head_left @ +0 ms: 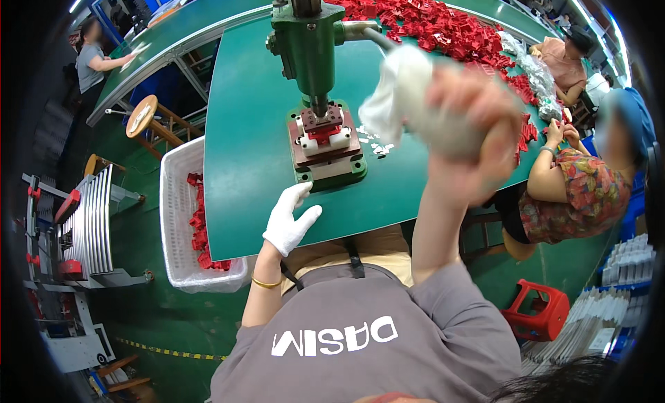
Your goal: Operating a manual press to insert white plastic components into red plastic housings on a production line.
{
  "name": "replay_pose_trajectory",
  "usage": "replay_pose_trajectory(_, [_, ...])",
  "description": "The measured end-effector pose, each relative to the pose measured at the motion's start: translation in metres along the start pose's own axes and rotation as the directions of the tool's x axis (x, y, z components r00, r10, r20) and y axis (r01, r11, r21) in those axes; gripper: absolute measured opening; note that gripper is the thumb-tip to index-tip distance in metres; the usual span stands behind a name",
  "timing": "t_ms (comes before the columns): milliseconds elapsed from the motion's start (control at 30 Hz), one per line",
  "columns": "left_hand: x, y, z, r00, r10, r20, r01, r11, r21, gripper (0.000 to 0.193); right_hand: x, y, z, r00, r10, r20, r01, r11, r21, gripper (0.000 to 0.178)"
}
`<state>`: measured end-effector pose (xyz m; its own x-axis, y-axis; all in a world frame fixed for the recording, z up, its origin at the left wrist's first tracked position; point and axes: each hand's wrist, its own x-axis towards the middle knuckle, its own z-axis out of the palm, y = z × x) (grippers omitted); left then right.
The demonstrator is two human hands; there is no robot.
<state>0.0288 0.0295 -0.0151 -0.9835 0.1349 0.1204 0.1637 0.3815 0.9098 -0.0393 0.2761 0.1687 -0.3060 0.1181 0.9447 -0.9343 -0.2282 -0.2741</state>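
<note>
A green hand press (308,53) stands on the green table, its ram down on a metal fixture (329,160). Inside the fixture sits a red plastic part (324,135), partly hidden by the tooling. My right hand (478,129), bare and blurred by motion, is closed around the press lever, whose end is wrapped in white cloth (389,84). My left hand (291,219) wears a white glove; thumb and fingers are apart and it holds nothing. Its fingertips are close to the front left corner of the press base; whether they touch, I cannot tell.
Red plastic parts (436,29) lie heaped at the table's far side. Small white scraps (379,148) lie right of the fixture. A white basket (181,261) with red parts stands left of the table. A co-worker (582,167) sits at right, near a red stool (537,309).
</note>
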Motion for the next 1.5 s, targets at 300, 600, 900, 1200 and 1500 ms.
replay_pose_trajectory(300, [0.01,0.009,0.016,0.997,0.029,0.065,-0.031,0.999,0.032,0.05,-0.019,-0.022,0.002,0.996,0.089,-0.015,-0.09,0.984,-0.151,0.019])
replay_pose_trajectory(600, [0.005,0.005,0.012,0.996,0.024,0.084,-0.029,0.998,0.056,0.051,-0.091,-0.017,-0.005,0.993,0.063,-0.098,-0.082,0.975,-0.209,0.018])
replay_pose_trajectory(900, [0.029,0.01,-0.002,1.0,-0.01,-0.011,0.011,0.999,0.038,0.058,0.075,-0.016,0.024,0.999,-0.016,-0.05,-0.005,0.921,-0.389,0.025])
replay_pose_trajectory(1200, [0.129,0.002,-0.001,0.973,0.106,-0.207,-0.095,0.993,0.065,0.07,0.079,-0.016,0.047,0.984,-0.052,-0.17,0.023,0.986,-0.165,0.027])
replay_pose_trajectory(1500, [0.161,0.003,-0.004,0.998,-0.051,0.032,0.056,0.985,-0.164,0.068,0.072,-0.002,0.037,0.98,-0.139,-0.144,0.107,0.972,-0.209,0.025])
